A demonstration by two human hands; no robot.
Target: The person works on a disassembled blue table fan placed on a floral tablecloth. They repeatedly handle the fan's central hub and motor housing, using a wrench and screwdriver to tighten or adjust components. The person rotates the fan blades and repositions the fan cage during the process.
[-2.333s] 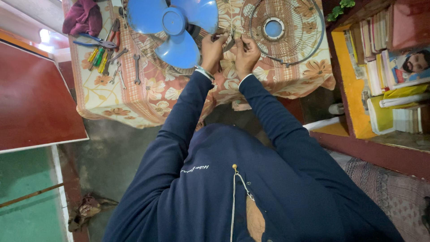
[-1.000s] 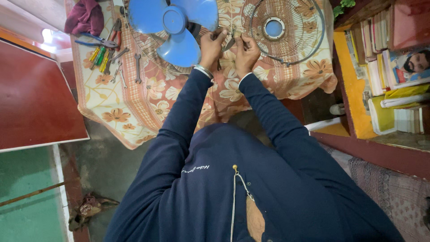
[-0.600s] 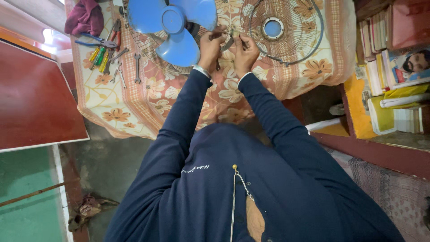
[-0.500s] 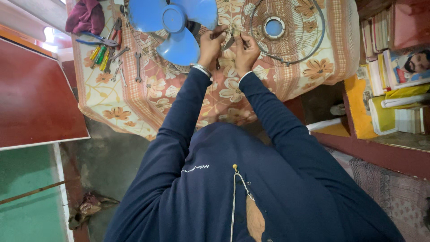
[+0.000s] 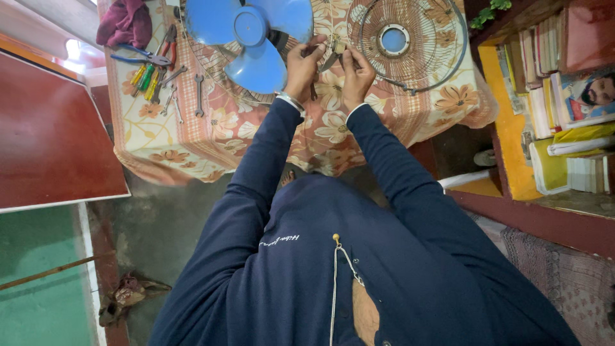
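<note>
Little has shifted: both hands stay at the blue fan blade's edge. Left hand and right hand each keep a closed grip on a small metal part, too small to identify.

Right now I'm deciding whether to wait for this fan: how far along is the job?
Done: the wire guard is off, lying beside the blue fan blade. In hand: left hand and right hand work a small part by the blade. Left: guard not refitted; tools still out.
</note>
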